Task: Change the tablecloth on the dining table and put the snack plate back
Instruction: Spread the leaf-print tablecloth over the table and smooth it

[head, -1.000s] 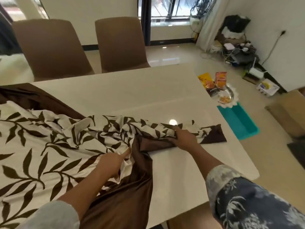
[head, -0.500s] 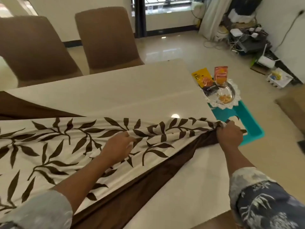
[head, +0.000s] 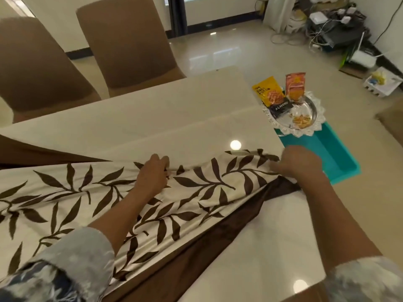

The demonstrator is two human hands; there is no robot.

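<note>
— Since a second before, the cloth [head: 196, 192] had gone from a bunched heap to a long band stretched across the counter [head: 174, 110]. The right grip [head: 298, 164] had travelled from mid-counter out to the right edge.

— And the left grip [head: 152, 175]?

— It had moved up to the cloth's far edge. Its fingers were curled down over a fold there, pinching it.

— Was the right one holding as well?

— It was blurred, but its fingers were curled round the cloth's right end, at the counter's right edge.

— How did the cloth lie?

— It was cream with brown leaves, with a brown border along its near side. It ran from beyond the left of the view to the right edge. The counter's pale top showed beyond it and at the near right.

— Where was the plate [head: 319, 115]?

— It was off the counter, just past the right edge, resting on the far end of a teal bin [head: 335, 158]. Two packets [head: 267, 92], one yellow and one orange, leaned at its far rim, and some nuts lay in it.

— What else was there?

— Two brown chairs [head: 130, 44] stood at the counter's far side, toward the left. Cables and boxes lay on the floor by the far right wall.
</note>
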